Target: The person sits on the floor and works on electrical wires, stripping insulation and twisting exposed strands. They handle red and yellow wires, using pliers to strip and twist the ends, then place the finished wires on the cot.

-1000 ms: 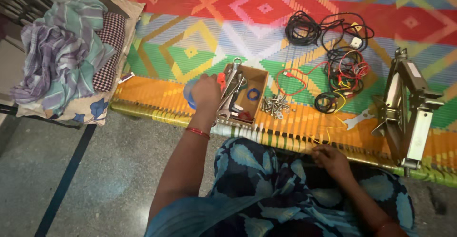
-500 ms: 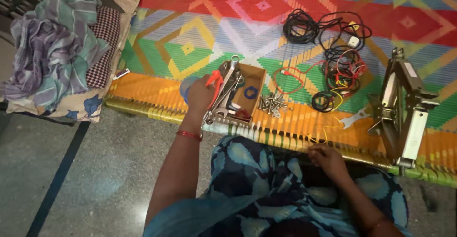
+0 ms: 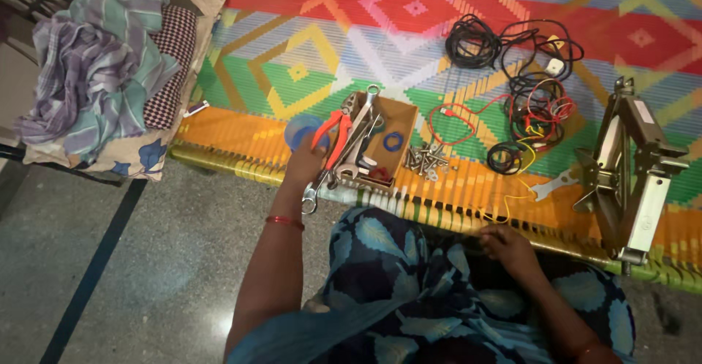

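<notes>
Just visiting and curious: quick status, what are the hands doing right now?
Left hand gripping red-handled pliers beside the cardboard tool box. Right hand resting empty at the woven mat's edge. Spanners piled close against the pliers.

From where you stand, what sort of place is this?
Probably a home floor used for repair work: a bright woven mat on speckled stone flooring, a cardboard box of tools by the left hand, and bundled clothes.

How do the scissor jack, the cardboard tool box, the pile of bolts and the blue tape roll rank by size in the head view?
Largest to smallest, as they look:
1. scissor jack
2. cardboard tool box
3. pile of bolts
4. blue tape roll
All lie on one mat at similar distance, so the order looks safe.
</notes>
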